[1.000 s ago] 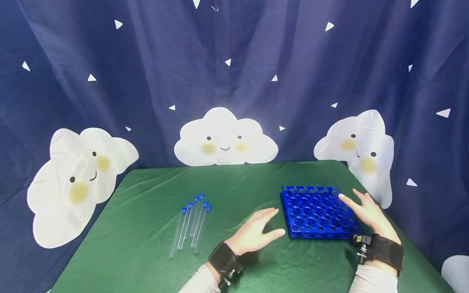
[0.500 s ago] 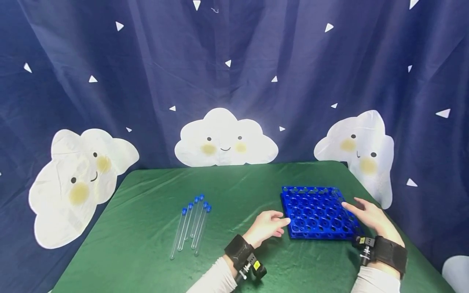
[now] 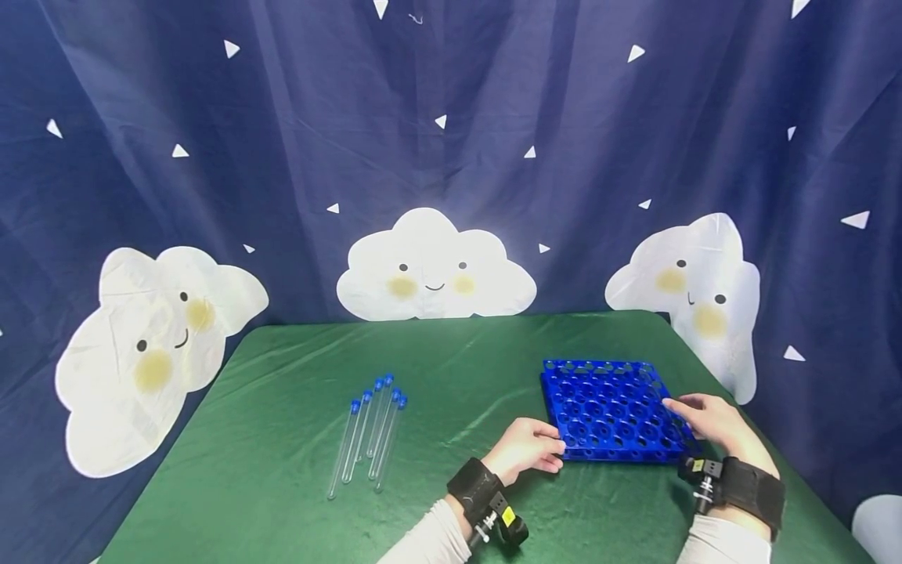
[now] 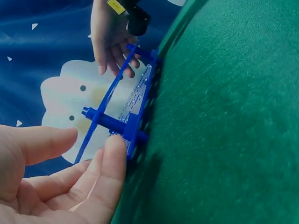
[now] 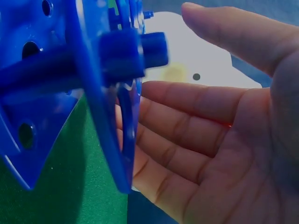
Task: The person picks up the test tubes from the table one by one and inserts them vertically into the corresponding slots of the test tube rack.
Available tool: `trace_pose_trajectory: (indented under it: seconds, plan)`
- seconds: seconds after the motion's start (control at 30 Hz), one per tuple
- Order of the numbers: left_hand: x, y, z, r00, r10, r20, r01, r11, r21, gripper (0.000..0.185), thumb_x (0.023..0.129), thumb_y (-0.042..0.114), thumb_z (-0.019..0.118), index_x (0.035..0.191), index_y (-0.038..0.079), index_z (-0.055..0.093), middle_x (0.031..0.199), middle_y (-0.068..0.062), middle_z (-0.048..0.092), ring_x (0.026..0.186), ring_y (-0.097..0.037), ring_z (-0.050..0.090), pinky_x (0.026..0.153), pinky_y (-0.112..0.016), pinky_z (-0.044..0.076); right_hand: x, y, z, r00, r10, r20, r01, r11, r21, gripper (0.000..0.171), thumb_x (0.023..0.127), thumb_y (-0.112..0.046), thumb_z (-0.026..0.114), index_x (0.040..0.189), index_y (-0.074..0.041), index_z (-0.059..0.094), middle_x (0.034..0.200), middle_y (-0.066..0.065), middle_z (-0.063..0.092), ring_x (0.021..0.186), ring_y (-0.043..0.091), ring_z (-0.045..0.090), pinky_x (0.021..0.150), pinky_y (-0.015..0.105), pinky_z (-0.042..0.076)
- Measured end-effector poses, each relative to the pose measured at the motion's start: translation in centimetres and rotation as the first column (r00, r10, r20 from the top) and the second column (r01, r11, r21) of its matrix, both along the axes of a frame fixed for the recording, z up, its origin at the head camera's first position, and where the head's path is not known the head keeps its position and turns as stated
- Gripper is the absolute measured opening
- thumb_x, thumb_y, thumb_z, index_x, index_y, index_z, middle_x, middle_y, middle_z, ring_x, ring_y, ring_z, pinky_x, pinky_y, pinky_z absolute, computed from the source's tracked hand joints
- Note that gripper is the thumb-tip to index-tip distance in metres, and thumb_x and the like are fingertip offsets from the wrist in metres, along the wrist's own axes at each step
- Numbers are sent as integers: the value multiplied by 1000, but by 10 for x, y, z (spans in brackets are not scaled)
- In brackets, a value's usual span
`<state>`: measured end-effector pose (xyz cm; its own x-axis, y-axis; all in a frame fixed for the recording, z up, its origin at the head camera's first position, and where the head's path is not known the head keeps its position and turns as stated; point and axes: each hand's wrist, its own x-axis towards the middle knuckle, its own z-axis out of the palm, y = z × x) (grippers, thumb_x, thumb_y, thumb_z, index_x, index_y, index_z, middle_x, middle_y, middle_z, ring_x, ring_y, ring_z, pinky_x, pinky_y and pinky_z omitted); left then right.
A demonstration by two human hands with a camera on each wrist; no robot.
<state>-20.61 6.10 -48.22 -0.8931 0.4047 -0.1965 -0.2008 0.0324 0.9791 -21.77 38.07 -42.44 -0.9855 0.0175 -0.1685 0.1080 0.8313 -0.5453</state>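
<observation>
Your left hand and right hand: both bare. Off-white cloth on your arms, left sleeve and right sleeve alike, lightly creased, ending short of the wrists. Wide matte-black bands round your wrists: left strap, right strap. Off each, a small black device, left unit and right unit, on silvery screw hardware. Yellow label on your right one, dark print too small to read; yellow patch on your left.
</observation>
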Motion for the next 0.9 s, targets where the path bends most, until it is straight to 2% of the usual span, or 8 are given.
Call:
trace_pose_trajectory:
  seconds: [0.23, 0.47, 0.9]
  plan:
    - [2, 6, -3, 999, 17, -27, -16, 999, 35, 20, 87, -2, 63, 106, -9, 61, 87, -22, 72, 60, -11, 64, 63, -32, 61, -1, 1, -1, 1000, -3, 7, 3, 1000, 12, 65, 99, -42, 46, 119, 20, 54, 87, 15, 67, 75, 20, 67, 67, 34, 57]
    - [1, 10, -7, 998, 48, -42, -45, 997, 54, 14, 87, -4, 62, 100, -8, 60, 82, -24, 71, 55, -9, 61, 60, -31, 61, 0, -3, -1, 1000, 12, -11, -12, 1000, 3, 55, 99, -37, 48, 108, 15, 62, 79, 6, 67, 66, 16, 58, 61, 29, 47]
    - [1, 9, -6, 996, 65, -66, -61, 997, 51, 12, 85, -6, 63, 97, -10, 61, 81, -23, 71, 59, -9, 64, 60, -29, 60, 0, -5, 2, 999, 29, -20, -30, 999, -12, 53, 99, -35, 49, 108, 16, 61, 82, 9, 69, 69, 16, 60, 60, 28, 49]
